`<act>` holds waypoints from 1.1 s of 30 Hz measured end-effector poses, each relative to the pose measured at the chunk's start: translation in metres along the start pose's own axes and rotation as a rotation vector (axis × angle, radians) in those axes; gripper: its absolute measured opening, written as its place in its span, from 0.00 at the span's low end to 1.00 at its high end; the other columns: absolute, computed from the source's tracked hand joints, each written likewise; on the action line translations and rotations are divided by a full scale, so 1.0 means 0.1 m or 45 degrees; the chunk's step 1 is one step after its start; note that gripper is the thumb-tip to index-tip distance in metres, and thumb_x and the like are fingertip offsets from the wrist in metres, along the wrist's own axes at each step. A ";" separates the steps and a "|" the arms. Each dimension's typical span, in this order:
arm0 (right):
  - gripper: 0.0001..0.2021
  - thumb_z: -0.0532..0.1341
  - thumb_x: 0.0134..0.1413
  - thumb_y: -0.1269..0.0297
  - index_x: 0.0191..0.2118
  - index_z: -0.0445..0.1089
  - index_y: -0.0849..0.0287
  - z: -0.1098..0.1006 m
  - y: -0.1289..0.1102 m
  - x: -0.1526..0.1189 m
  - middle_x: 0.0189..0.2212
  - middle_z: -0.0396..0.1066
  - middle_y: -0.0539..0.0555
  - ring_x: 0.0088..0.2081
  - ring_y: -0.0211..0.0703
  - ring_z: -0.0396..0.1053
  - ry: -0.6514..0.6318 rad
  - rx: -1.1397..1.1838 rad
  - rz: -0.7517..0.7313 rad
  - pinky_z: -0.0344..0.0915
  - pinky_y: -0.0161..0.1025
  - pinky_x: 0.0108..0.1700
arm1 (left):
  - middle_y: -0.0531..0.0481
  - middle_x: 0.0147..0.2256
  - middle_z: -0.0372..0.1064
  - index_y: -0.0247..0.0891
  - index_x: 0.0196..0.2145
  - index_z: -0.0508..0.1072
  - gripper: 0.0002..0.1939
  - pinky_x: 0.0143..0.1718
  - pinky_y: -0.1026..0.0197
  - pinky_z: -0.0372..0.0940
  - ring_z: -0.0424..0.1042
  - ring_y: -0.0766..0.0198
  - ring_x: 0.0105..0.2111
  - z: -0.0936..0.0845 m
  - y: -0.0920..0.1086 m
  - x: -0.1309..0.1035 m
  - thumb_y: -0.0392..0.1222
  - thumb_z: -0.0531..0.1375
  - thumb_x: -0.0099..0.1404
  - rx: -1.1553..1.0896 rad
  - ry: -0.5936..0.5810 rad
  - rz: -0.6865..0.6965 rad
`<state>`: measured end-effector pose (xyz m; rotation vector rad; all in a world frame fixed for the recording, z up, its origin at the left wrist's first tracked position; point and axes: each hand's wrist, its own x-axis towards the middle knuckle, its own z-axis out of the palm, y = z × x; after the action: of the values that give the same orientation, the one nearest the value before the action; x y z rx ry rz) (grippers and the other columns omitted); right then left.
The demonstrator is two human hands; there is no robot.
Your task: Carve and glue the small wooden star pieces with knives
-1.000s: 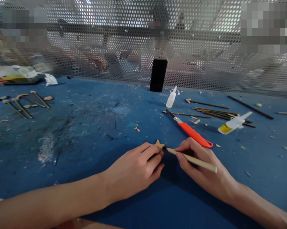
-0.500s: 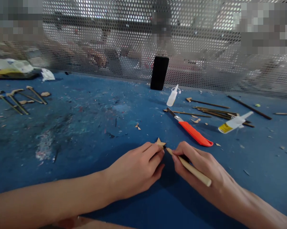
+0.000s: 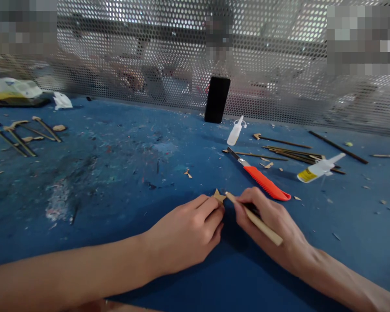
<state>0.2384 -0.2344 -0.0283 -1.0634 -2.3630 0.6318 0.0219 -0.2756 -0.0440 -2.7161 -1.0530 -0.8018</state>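
While the left hand [image 3: 185,236] pinches a small wooden star [image 3: 219,197] against the blue tabletop [image 3: 117,173], the right hand [image 3: 269,225] has its fingers closed around a wooden stick [image 3: 253,219], tip touching the star; an orange knife [image 3: 261,181] lies at two o'clock.

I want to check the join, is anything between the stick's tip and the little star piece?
Nothing visible. The right hand holds the stick with its tip right at the star piece, which the left hand pinches. The orange knife lies on the table behind them, off to the side.
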 end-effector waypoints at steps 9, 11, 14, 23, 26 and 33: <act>0.01 0.61 0.66 0.66 0.41 0.67 0.52 0.00 0.03 -0.02 0.32 0.76 0.48 0.29 0.36 0.73 0.218 0.020 0.077 0.70 0.33 0.32 | 0.39 0.44 0.78 0.24 0.46 0.78 0.13 0.50 0.52 0.75 0.75 0.53 0.47 0.01 -0.03 -0.01 0.33 0.55 0.75 -0.014 0.019 -0.003; 0.04 0.60 0.67 0.66 0.38 0.67 0.53 -0.01 0.03 0.00 0.28 0.73 0.47 0.25 0.35 0.70 0.193 0.034 0.066 0.68 0.32 0.28 | 0.39 0.44 0.77 0.23 0.47 0.78 0.13 0.50 0.52 0.75 0.75 0.52 0.47 0.02 -0.03 -0.01 0.33 0.55 0.75 -0.035 0.019 -0.011; 0.03 0.58 0.68 0.65 0.39 0.66 0.53 -0.01 0.03 0.00 0.26 0.72 0.46 0.23 0.34 0.68 0.119 0.056 0.037 0.66 0.31 0.25 | 0.38 0.45 0.77 0.23 0.49 0.78 0.14 0.51 0.51 0.75 0.75 0.51 0.49 0.03 -0.03 -0.02 0.33 0.56 0.74 -0.053 0.005 -0.026; 0.03 0.57 0.69 0.65 0.40 0.63 0.53 0.01 0.04 0.01 0.25 0.71 0.45 0.23 0.34 0.69 0.100 0.051 0.016 0.66 0.32 0.25 | 0.39 0.46 0.77 0.22 0.49 0.78 0.14 0.52 0.51 0.74 0.74 0.51 0.49 0.02 -0.03 -0.02 0.33 0.56 0.74 -0.027 0.007 0.007; 0.03 0.57 0.69 0.64 0.40 0.63 0.53 0.01 0.05 0.02 0.26 0.71 0.47 0.23 0.36 0.69 0.086 0.056 0.019 0.66 0.32 0.24 | 0.39 0.45 0.77 0.21 0.49 0.78 0.14 0.52 0.51 0.74 0.74 0.51 0.49 0.02 -0.04 -0.02 0.33 0.56 0.74 -0.032 0.016 0.000; 0.06 0.56 0.70 0.63 0.38 0.60 0.53 0.03 0.05 -0.01 0.29 0.71 0.49 0.25 0.36 0.67 0.011 0.052 0.001 0.65 0.34 0.26 | 0.38 0.46 0.77 0.21 0.49 0.78 0.14 0.54 0.51 0.73 0.74 0.51 0.50 0.02 -0.02 -0.01 0.32 0.55 0.74 -0.017 0.014 0.014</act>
<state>0.2398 -0.2330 -0.0339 -1.0480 -2.3325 0.6714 0.0204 -0.2742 -0.0462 -2.7232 -1.0336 -0.8240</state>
